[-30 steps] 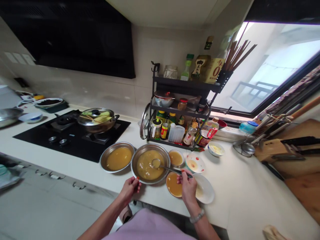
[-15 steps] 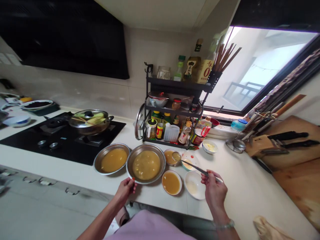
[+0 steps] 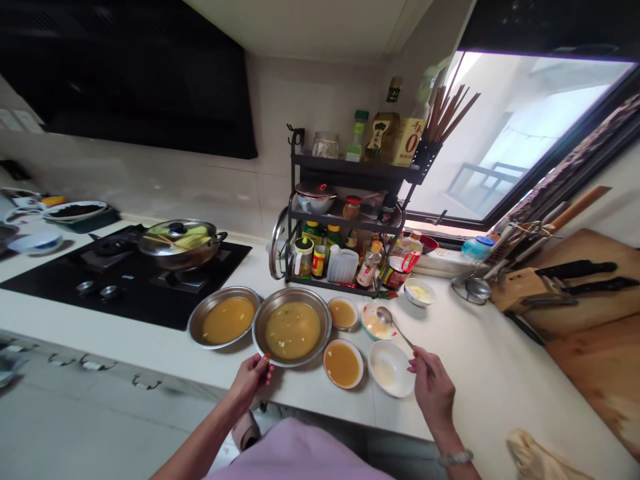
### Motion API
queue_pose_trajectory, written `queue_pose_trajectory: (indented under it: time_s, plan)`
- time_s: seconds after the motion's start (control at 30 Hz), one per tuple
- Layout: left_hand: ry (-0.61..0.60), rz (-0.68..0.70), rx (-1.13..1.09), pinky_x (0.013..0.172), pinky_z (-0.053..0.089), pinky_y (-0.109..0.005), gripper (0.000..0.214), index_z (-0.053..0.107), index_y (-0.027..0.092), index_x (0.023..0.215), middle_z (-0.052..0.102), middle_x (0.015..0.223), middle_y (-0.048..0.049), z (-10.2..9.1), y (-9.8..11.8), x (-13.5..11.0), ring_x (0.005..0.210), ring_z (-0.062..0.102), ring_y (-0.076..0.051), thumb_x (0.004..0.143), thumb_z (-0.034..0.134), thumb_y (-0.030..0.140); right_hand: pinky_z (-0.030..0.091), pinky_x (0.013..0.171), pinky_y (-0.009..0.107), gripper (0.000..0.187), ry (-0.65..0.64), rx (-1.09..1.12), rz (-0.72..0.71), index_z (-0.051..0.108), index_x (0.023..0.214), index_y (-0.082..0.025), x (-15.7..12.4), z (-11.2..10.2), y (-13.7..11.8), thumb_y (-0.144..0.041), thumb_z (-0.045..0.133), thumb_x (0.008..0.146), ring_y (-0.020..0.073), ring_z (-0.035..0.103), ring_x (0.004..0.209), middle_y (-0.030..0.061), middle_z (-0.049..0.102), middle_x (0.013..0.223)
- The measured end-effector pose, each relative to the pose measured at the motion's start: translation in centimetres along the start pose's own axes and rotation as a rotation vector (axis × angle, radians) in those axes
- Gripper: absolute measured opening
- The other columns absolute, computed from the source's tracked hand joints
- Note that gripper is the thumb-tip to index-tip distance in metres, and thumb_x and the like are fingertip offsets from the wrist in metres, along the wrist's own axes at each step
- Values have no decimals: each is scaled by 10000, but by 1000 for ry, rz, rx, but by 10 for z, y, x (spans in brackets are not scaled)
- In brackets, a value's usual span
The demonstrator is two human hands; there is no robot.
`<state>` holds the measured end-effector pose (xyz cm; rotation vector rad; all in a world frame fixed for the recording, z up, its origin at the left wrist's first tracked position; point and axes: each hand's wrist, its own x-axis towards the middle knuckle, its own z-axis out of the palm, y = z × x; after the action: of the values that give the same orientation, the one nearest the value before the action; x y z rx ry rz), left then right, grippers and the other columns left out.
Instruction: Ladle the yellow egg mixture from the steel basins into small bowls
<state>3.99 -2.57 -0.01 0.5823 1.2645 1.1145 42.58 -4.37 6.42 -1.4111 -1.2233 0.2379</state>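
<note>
My left hand [image 3: 250,381] grips the near rim of a large steel bowl [image 3: 291,327] full of yellow-brown soup. My right hand [image 3: 433,391] is closed on the handle of a metal spoon [image 3: 395,323], whose bowl hangs over a small patterned bowl [image 3: 376,323]. Around it sit a small bowl of soup [image 3: 343,313] behind, another small bowl of soup [image 3: 343,364] in front, and a white bowl [image 3: 391,369] with a little liquid just left of my right hand. A second steel bowl of soup [image 3: 223,326] stands to the left.
A black spice rack [image 3: 350,220] with bottles stands behind the bowls. A lidded pan [image 3: 179,243] sits on the black hob [image 3: 115,283] at left. A small white dish [image 3: 419,292], a ladle [image 3: 475,289], a knife block [image 3: 535,290] and wooden boards [image 3: 595,333] lie at right.
My right hand lifted the spoon out of the large steel bowl and carried it right, past the small soup bowl, to the patterned bowl. My left hand stayed on the rim.
</note>
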Motion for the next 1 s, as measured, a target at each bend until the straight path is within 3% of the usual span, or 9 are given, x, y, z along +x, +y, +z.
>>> queue_pose_trajectory:
  time_s: [0.07,0.17,0.3,0.4,0.53,0.6,0.7,0.8,1.0]
  plan:
    - [-5,4,6,433,390,-195,373,547,153,637,579,551,21,0,0,-1,441,464,-68,599,746,466,561,576,314,246,-50,26,-71,660,916,-193,-3,5,-11,-386,537,824,161,633,645,61,629,867]
    - [-1,-2,12,442,389,-197,385,544,153,639,580,552,20,1,1,-1,444,469,-70,590,744,479,555,599,327,205,-92,115,-49,669,932,-214,-10,22,-30,-339,547,824,157,619,630,53,632,872]
    - [20,-1,33,442,381,-203,388,537,156,630,573,546,20,2,2,-1,436,466,-75,585,738,485,537,560,310,210,-225,273,70,691,919,-222,-22,65,-43,-354,580,801,157,597,593,48,648,835]
    - [12,3,33,437,374,-201,400,535,157,624,569,540,22,2,2,-1,437,459,-74,576,738,498,531,565,305,244,-360,301,75,698,938,-223,-27,100,-44,-373,554,811,158,593,600,60,653,850]
    - [-2,2,37,438,371,-200,417,540,152,629,574,546,18,1,3,-1,446,464,-75,568,738,514,523,610,301,282,-399,252,44,690,919,-199,-29,135,-46,-397,513,823,158,602,623,76,660,857]
    - [3,4,38,440,374,-205,420,539,153,634,577,550,17,1,3,-1,447,469,-78,569,737,518,514,585,289,298,-387,246,110,672,914,-184,-30,146,-48,-410,497,829,151,599,575,59,664,781]
    - [3,9,27,441,374,-210,431,535,153,638,579,551,14,1,2,-1,444,468,-79,567,734,529,497,509,274,340,-335,309,318,626,935,-156,-32,154,-50,-452,501,822,157,592,492,16,634,610]
    - [-3,7,21,438,369,-209,439,537,153,639,575,547,18,1,2,-1,440,463,-79,558,735,536,487,462,272,372,-251,412,479,589,920,-146,-32,153,-45,-488,549,779,160,581,453,5,623,567]
    - [-12,6,27,445,368,-207,436,543,151,642,572,552,19,0,1,-1,449,462,-77,568,727,539,481,435,273,365,-162,512,595,576,907,-157,-29,136,-44,-467,618,718,164,576,458,-1,622,549]
